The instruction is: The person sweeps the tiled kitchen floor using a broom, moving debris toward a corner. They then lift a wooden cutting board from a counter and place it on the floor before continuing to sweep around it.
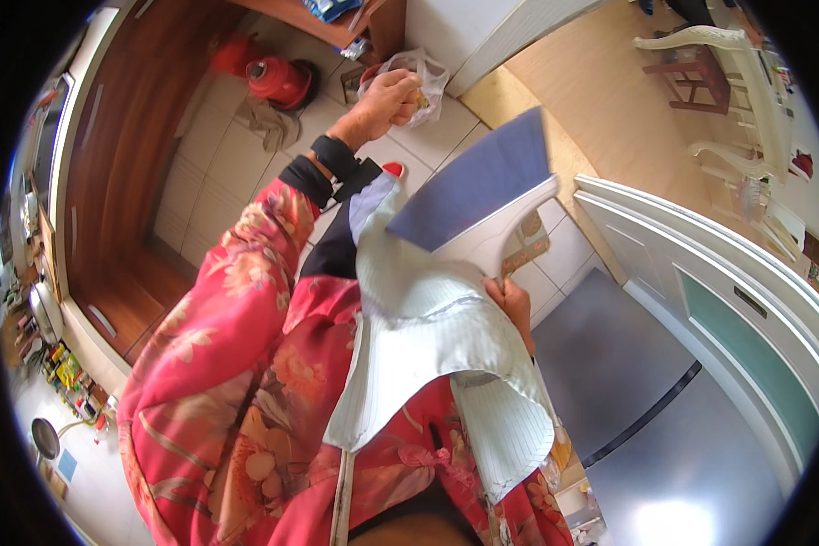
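Observation:
My left hand [389,99] is at the upper middle, its fingers curled in with nothing visible in them; a black band circles the wrist. My right hand [512,300], partly hidden by cloth, grips what looks like the neck of a broom with a white plastic head [491,232] and blue bristles [481,177]. The bristles point up and are slightly blurred. A pale pinstriped cloth [423,300] hangs in folds before my body, below the broom head, hiding part of it. A red floral garment covers my arm and lap.
A white plastic bag [433,78] stands on the tiled floor beyond my left hand. Near it are a red round container [276,78] and a crumpled cloth [269,123]. Wooden cabinets [119,177] line the left; a grey fridge [614,355] and white door [710,273] stand right.

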### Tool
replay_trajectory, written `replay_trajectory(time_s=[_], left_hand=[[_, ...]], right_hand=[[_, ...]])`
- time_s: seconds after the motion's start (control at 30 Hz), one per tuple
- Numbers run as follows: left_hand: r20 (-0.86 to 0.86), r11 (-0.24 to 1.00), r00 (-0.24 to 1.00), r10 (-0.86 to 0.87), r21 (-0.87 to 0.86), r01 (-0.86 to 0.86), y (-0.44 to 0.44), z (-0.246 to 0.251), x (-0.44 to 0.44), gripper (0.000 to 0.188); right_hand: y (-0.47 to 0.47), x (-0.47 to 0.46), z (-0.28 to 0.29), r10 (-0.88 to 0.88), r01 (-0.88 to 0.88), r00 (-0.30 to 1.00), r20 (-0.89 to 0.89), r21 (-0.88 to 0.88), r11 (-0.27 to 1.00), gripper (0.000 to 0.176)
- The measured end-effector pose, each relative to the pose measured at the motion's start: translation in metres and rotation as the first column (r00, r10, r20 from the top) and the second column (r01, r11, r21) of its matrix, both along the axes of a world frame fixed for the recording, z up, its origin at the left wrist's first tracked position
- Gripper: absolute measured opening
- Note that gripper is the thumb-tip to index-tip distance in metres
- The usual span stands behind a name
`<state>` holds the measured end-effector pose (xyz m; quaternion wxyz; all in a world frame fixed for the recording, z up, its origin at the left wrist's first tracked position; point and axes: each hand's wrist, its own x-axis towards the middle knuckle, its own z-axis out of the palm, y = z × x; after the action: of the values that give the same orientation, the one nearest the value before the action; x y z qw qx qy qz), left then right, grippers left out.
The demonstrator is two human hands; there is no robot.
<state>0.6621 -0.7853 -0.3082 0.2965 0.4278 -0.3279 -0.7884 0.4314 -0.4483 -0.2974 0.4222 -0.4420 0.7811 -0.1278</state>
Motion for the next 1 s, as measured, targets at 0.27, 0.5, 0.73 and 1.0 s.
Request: replay_trajectory(time_s=[0.27,0.5,0.73,1.0], left_hand=[[0.295,0.698,0.703,-0.647,-0.141,0.702,0.063,-0.009,0.01,0.03],[0.508,0.213,0.7,-0.502,-0.711,0.67,0.081,-0.045,0.013,0.012],[0.709,0.164,0.541,-0.452,-0.53,0.832,0.076,-0.017,-0.014,0.016],[0.626,0.112,0.616,-0.478,-0.653,0.749,0.048,0.005,-0.031,0.022]], right_hand=[[0.0,-0.009,-0.009,-0.206,0.229,0.959,0.195,-0.105,0.968,0.04],[0.015,-0.016,-0.02,-0.241,0.236,0.971,-0.009,-0.172,0.957,0.045],[0.023,-0.024,-0.025,-0.172,0.151,0.984,-0.036,-0.334,0.93,0.035],[0.029,-0.028,-0.024,-0.234,0.231,0.972,0.012,-0.221,0.947,0.027]])
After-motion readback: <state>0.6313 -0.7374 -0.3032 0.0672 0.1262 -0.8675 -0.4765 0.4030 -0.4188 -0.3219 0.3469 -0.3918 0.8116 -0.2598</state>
